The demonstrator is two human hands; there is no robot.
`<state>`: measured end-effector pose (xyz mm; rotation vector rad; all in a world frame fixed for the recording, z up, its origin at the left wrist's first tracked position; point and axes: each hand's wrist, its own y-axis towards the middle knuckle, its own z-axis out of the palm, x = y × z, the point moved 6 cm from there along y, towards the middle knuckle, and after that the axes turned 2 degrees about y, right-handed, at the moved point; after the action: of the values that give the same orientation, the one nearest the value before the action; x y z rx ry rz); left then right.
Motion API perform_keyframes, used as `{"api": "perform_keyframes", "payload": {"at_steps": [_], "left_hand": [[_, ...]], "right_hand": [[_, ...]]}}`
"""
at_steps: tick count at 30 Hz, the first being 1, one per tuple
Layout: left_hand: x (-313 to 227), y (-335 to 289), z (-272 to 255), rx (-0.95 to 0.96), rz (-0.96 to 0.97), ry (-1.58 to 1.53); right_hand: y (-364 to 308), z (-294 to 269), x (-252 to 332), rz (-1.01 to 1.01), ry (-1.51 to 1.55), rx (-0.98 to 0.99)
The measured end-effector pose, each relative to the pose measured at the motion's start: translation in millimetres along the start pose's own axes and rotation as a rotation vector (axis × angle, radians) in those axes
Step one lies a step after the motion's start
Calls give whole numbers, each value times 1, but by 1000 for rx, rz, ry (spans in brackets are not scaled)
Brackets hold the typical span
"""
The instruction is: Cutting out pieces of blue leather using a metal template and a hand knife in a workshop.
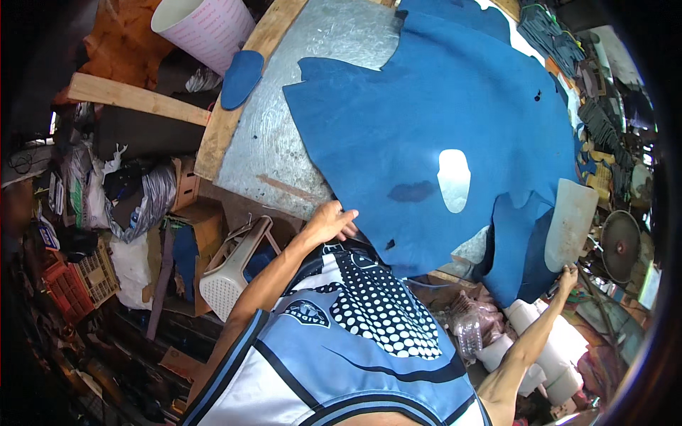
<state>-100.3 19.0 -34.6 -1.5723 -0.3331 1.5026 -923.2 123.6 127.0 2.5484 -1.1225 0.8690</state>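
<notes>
A large blue leather sheet [369, 135] is spread over the metal-topped table, with a sole-shaped hole cut through it. At its near left edge is my left hand [332, 221], its fingers curled closed and the thumb over the border. Out to the right, my right hand [567, 276] pinches the lower end of a grey sole-shaped template [570, 224]. The template stands out over the sheet's right side, where a flap of leather hangs down. A small dark thing shows beside my right fingers; its kind is unclear.
A blue sole-shaped cutout [242, 78] lies on the table's wooden edge [217, 138], near a white bin [206, 28]. Below left stands a pale plastic stool [231, 273]. At the right are a round fan [620, 246], white rolls [543, 330] and stacked scraps [550, 35].
</notes>
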Motion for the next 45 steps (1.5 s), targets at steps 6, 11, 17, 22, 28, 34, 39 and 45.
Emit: {"api": "perform_keyframes", "payload": {"at_steps": [6, 11, 17, 22, 28, 34, 39, 45], "left_hand": [[-46, -46, -9, -187, 81, 763], [-87, -31, 38, -356, 868, 903], [-84, 37, 38, -318, 835, 1192], [-131, 79, -35, -507, 752, 1383], [-203, 138, -162, -746, 655, 1497], [-189, 131, -135, -823, 693, 1569], [-95, 40, -20, -381, 796, 1332], [-12, -45, 10, -163, 787, 1159]], "right_hand": [[-18, 59, 17, -138, -185, -45], [-29, 55, -1, -209, -242, -155], [-66, 68, 44, 0, -211, -207], [-112, 39, 103, -176, -252, -430], [-179, 65, 162, 11, 538, -333], [-239, 158, 212, 163, 944, -38], [-260, 260, 302, 142, 1254, 388], [-281, 328, 389, 202, 1349, 558]]}}
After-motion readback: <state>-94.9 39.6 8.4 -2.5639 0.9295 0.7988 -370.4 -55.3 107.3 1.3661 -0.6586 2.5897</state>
